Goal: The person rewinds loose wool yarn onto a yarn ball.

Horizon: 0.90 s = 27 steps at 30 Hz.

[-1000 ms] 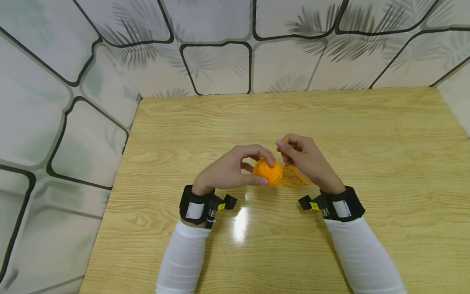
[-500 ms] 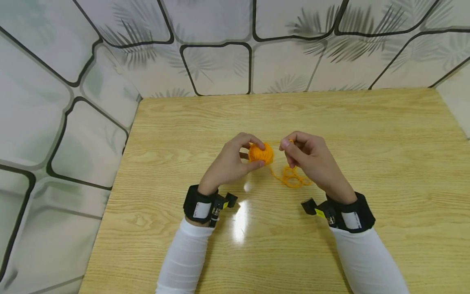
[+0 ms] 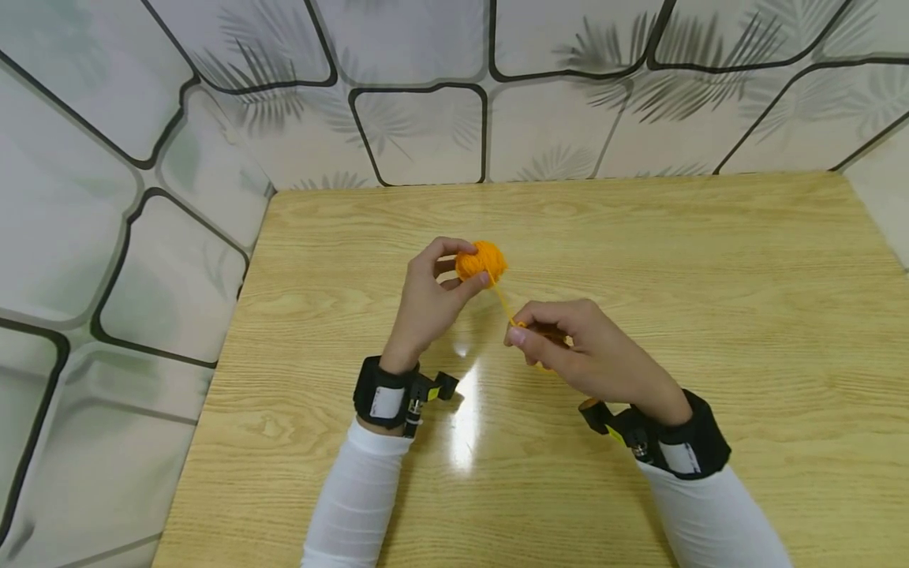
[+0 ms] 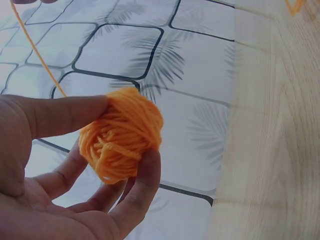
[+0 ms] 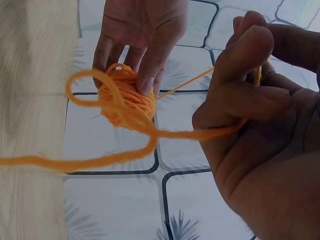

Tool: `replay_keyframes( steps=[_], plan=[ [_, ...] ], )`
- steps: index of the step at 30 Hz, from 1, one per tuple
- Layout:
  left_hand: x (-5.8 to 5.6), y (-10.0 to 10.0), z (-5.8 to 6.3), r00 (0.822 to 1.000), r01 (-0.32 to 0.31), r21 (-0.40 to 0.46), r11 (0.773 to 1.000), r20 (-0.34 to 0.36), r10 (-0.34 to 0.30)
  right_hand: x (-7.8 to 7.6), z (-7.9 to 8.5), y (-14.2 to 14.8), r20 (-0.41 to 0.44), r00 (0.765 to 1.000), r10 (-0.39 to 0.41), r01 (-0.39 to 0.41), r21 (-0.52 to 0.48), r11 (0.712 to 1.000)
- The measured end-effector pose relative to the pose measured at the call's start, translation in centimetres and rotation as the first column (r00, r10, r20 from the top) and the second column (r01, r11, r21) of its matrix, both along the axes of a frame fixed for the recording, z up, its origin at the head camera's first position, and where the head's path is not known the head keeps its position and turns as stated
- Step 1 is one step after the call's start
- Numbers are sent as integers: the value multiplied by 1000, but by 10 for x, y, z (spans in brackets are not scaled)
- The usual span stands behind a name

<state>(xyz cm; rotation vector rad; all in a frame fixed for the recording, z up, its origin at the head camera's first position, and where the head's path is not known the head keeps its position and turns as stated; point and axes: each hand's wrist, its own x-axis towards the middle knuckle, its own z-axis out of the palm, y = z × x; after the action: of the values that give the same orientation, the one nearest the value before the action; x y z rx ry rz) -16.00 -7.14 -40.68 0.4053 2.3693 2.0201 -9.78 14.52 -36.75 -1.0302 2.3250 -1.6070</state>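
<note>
An orange ball of yarn [image 3: 484,262] is held up by my left hand [image 3: 431,293], thumb on one side and fingers on the other. In the left wrist view the wound strands of the yarn ball [image 4: 125,135] show plainly. A taut strand [image 3: 502,301] runs from the ball to my right hand [image 3: 592,349], which pinches it between thumb and fingers. The right wrist view shows the yarn passing through the curled fingers of the right hand [image 5: 250,95], and a slack loop [image 5: 82,87] of loose yarn trailing out of that hand across the view.
Both hands are over a wood-grain table [image 3: 746,260]. A pale wall covering [image 3: 426,134] with black outlines and leaf prints stands along its back and left. Black straps with small cameras sit on both wrists, below white sleeves [image 3: 355,497].
The left hand has lifted the ball up and leftward, away from the body. The right hand has come down and left, and the strand between them is now stretched taut.
</note>
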Motion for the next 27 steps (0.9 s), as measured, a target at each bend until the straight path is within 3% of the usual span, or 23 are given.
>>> replay_keyframes(
  steps=[6,16,22,27],
  plan=[
    [-2,-4,2,999,-47,61,997,-20,48,0,0,0,-3,997,80,-80,61,995],
    [-3,-9,9,997,-76,165,983,2,77,-1,-2,0,113,984,137,-157,184,970],
    [-1,-12,14,997,-47,306,951,71,26,-11,-12,1,182,971,156,-197,233,952],
    [3,-12,20,994,-16,393,919,109,-30,-22,-27,2,260,956,135,-197,229,953]
  ],
)
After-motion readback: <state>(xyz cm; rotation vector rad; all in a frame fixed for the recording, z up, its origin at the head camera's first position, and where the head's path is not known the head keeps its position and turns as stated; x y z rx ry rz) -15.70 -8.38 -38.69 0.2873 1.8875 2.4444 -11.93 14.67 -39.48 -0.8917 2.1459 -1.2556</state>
